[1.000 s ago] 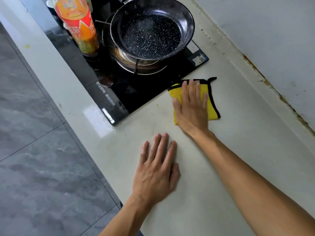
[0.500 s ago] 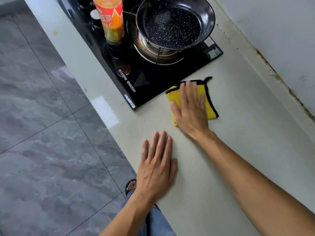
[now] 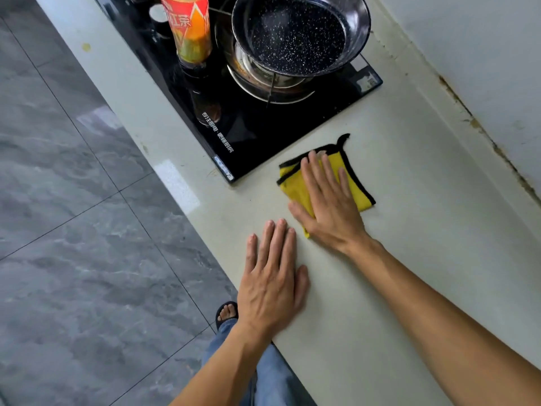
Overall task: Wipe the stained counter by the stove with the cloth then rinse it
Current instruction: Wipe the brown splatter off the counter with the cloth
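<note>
On the pale counter (image 3: pixel 409 259), just beside the near right corner of the stove (image 3: pixel 263 133): one yellow cloth (image 3: pixel 355 186) with black edging, folded, lying flat, a small black loop sticking up at its far corner. It is sitting close to the stove's edge without touching it.

Right hand (image 3: pixel 328 206): lying palm down on the cloth, fingers (image 3: pixel 314 177) straight and slightly spread, pressing it to the counter; thumb stretched out to the left over the cloth's near edge. Nothing is being pinched or curled round. The bare forearm is running in from the lower right.

Left hand (image 3: pixel 272 282): resting flat on the bare counter near its front edge, fingers straight and close together, holding nothing. Its fingertips are lying just beside the right hand's thumb, apart from the cloth.

Stove: black glass top set into the counter, white lettering along its front edge.

Frying pan (image 3: pixel 298 36): dark, speckled, sitting on the burner ring (image 3: pixel 269 83) at the right of the stove.

Bottle (image 3: pixel 190 27): red and orange label, standing upright on the stove left of the pan; its top is running out of view.

Wall (image 3: pixel 468 54): white, with brownish staining along the seam where it is meeting the counter.

Floor (image 3: pixel 73 230): grey marbled tiles at left. One sandalled foot (image 3: pixel 227 313) and a blue denim trouser leg (image 3: pixel 269 376) are showing below the counter's front edge.
</note>
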Demonstrator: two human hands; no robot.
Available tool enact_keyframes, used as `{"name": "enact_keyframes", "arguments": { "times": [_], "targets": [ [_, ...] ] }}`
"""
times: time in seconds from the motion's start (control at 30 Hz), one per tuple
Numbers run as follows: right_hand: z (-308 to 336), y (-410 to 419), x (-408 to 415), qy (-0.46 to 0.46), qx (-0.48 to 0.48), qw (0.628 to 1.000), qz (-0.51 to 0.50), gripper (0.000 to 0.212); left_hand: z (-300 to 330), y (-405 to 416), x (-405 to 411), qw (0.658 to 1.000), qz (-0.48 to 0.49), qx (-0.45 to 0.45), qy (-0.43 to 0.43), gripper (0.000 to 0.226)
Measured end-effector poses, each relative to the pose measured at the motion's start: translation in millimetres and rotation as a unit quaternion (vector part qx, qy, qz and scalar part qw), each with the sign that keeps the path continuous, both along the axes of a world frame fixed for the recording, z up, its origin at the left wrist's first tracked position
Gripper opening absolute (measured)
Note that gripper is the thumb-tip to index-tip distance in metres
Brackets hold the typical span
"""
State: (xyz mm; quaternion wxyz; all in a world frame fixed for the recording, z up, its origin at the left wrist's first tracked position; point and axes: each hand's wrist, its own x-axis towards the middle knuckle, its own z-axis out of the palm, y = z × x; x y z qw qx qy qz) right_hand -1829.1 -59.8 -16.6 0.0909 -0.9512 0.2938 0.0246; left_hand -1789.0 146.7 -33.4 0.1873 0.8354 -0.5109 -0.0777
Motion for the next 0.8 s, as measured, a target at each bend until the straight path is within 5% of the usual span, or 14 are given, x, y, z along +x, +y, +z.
{"name": "enact_keyframes", "arguments": {
  "times": [0.1,0.5,0.63,0.8],
  "targets": [
    [1.1,8.4,-31.3,-0.002,0.009,0.998,0.067,0.081,-2.6,0.5,0.8,1.0,0.0,0.002,0.006,0.069],
    [33.4,49.9,-40.4,-0.072,0.192,0.978,-0.025,0.049,47.2,24.4,16.3,0.992,-0.037,0.042,0.115,0.065],
    [65.1,83.2,-67.0,-0.066,0.274,0.959,-0.034,0.04,78.8,71.0,14.2,0.989,0.015,-0.008,0.144,0.047],
    [91.8,118.6,-103.1,-0.004,0.358,0.931,-0.074,0.02,104.1,143.2,11.5,0.958,0.121,0.103,0.237,0.032]
  ]
}}
